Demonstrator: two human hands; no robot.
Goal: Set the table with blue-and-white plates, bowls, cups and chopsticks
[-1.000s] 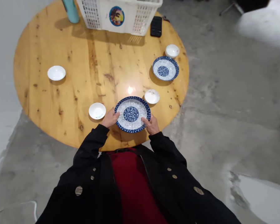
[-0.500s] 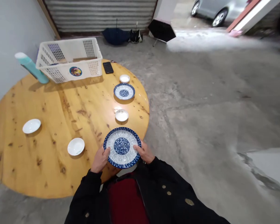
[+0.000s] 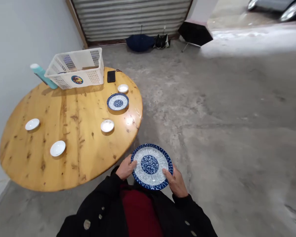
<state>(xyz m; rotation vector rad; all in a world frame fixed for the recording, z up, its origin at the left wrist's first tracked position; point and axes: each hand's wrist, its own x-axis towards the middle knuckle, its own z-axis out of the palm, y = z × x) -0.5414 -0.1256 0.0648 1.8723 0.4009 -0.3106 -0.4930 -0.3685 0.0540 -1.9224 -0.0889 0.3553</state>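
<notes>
My left hand point(image 3: 125, 167) and my right hand point(image 3: 176, 182) grip opposite sides of a blue-and-white patterned ceramic plate point(image 3: 150, 166). They hold it level in front of my body, past the edge of a round pine tabletop point(image 3: 71, 138). A matching plate point(image 3: 117, 101) lies on the table, with a white saucer point(image 3: 122, 88) behind it and another white saucer point(image 3: 107, 125) in front. Two more white saucers point(image 3: 32, 124) point(image 3: 57, 148) sit towards the left side.
A white plastic basket point(image 3: 75, 69), a teal bottle point(image 3: 41, 76) and a black phone point(image 3: 111, 76) stand at the table's far edge, by a grey wall point(image 3: 14, 49). Concrete floor point(image 3: 224, 131) spreads right. Umbrellas point(image 3: 140, 43) point(image 3: 194, 33) lie by a metal shutter point(image 3: 130, 16).
The plate has left the tabletop and is now held beyond the table's edge, still in both hands. The view has swung, so the table sits further left and lower.
</notes>
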